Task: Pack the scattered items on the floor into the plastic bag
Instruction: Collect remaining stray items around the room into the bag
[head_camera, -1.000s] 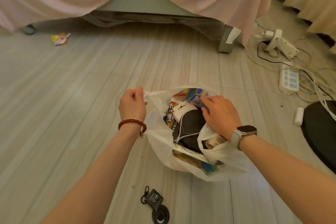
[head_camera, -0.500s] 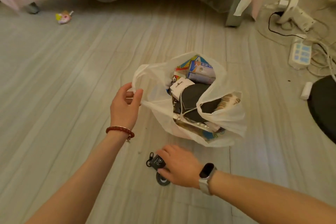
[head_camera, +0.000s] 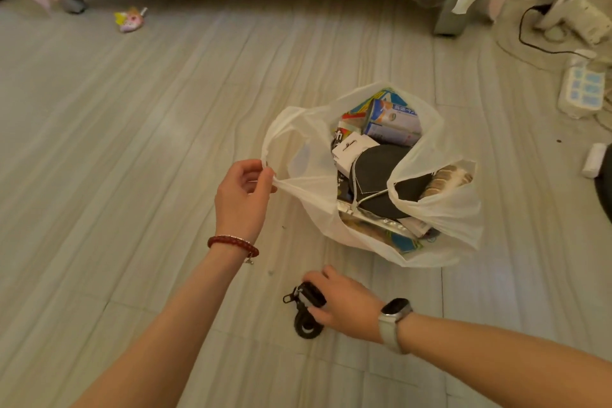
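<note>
A white plastic bag (head_camera: 440, 209) stands on the floor at centre right, its mouth wide. Inside lie a blue and white carton (head_camera: 394, 122), a black pouch (head_camera: 381, 175), a white card and other packets. My left hand (head_camera: 243, 197) pinches the bag's left handle and holds it out to the left. In front of the bag, my right hand (head_camera: 344, 303) closes its fingers around a small black keychain gadget (head_camera: 308, 296) with a clip and a round black ring, which still touches the floor.
A small pink and yellow toy (head_camera: 130, 20) lies far left near the bed leg. The bed with pink covers spans the top. A power strip (head_camera: 583, 89), cables and a white device sit at the right, with a small white cylinder (head_camera: 594, 161).
My right hand left the bag's mouth, dropped to the floor in front and took hold of the black keychain gadget. My left hand pulled the handle further left, widening the bag.
</note>
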The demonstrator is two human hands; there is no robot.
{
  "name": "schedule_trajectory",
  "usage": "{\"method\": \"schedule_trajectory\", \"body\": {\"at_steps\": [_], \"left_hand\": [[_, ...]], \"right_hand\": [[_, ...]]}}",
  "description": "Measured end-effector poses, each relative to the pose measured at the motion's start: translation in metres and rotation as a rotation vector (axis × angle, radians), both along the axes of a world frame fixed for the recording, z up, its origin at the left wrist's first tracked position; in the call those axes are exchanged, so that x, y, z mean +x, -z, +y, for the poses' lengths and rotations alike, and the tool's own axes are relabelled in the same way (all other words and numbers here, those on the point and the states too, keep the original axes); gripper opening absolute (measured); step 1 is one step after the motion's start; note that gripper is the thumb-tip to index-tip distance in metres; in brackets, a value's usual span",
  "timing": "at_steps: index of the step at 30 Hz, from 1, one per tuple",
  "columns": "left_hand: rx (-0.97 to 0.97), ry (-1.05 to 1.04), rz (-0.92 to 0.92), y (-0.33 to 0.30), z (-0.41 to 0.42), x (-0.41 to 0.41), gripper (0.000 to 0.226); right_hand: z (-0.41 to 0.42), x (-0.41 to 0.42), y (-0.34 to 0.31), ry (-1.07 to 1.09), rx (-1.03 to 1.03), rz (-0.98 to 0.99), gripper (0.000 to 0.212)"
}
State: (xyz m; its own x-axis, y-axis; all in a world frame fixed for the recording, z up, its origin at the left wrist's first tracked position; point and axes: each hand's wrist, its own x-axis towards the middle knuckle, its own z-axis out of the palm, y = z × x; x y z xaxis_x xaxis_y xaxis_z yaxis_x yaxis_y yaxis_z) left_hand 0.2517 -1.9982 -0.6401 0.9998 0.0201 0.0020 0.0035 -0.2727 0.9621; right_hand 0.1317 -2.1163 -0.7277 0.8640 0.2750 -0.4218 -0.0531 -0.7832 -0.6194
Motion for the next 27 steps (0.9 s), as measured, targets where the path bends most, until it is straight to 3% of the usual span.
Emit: {"method": "schedule_trajectory", "body": {"at_steps": [5,10,14,18,21,24,27], "left_hand": [[-0.116,-0.019,-0.037,-0.007,-0.015,0.011,0.019],[-0.178,-0.073,-0.060,-0.012,-0.030,0.016,0.018],[-0.183,-0.098,-0.073,-0.015,-0.033,0.012,0.012],[-0.157,-0.099,-0.091,-0.018,-0.030,0.008,0.020],[-0.128,-0.069,-0.076,-0.017,-0.031,0.006,0.021],[-0.045,-0.064,-0.068,-0.016,-0.036,0.006,0.011],[0.129,-0.055,0.002,-0.026,-0.045,0.003,0.011]], "right_hand": [[-0.045,0.004,-0.091,0.144,0.272,-0.233,0.042],[-0.064,0.040,-0.145,0.498,0.510,-0.619,0.041],[-0.070,0.077,-0.144,0.648,0.403,-0.718,0.037],[-0.072,0.097,-0.114,0.730,0.272,-0.578,0.053],[-0.071,0.095,-0.098,0.627,0.109,-0.462,0.060],[-0.071,0.087,-0.103,0.533,-0.024,-0.605,0.049],[-0.080,0.083,-0.127,0.529,-0.035,-0.575,0.041]]}}
